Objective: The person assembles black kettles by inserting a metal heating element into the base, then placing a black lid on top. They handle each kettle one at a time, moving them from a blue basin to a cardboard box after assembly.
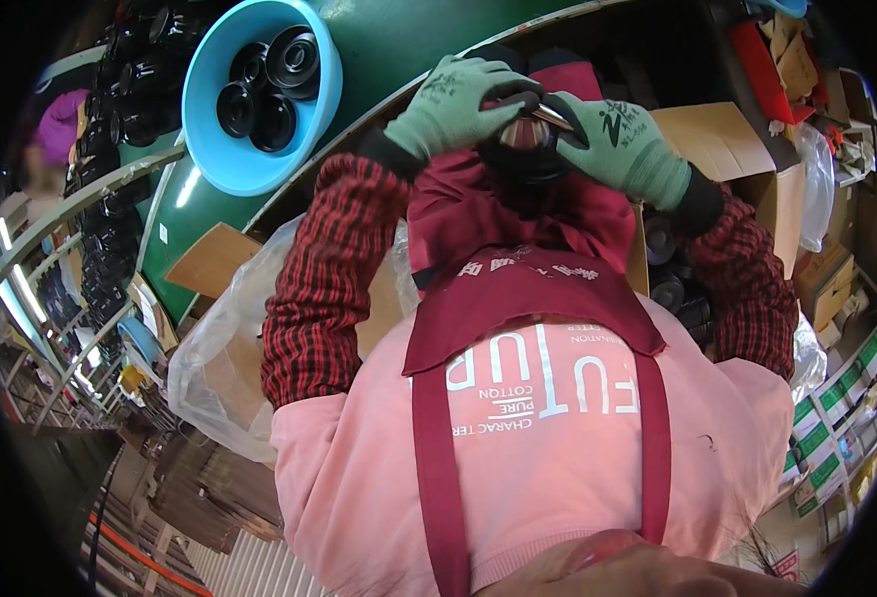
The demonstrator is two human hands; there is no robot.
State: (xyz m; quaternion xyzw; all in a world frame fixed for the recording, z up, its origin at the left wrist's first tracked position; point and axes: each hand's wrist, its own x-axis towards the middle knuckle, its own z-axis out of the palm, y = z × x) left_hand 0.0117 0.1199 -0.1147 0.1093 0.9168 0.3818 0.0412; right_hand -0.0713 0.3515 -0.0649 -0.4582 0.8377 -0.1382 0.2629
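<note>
Dark rounded piece (528,141) with a reflective face sits up in front of the worker's maroon apron (533,303), held at lap height near the edge of the green counter (389,45). Both hands wear green gloves with dark fingertips: the left hand (463,104) and the right hand (621,144) close in on it from either side, their fingertips nearly meeting at its top. I make out a slim shiny strip (552,117) by the right fingertips, though I can't tell whether it belongs to the piece. On the counter, a light-blue basin (327,95) carries several black round parts (292,60). To the worker's right stands an open cardboard box (722,142), with more dark round pieces (665,291) beside the right forearm; to the left, clear plastic (210,373) spills around another box.
</note>
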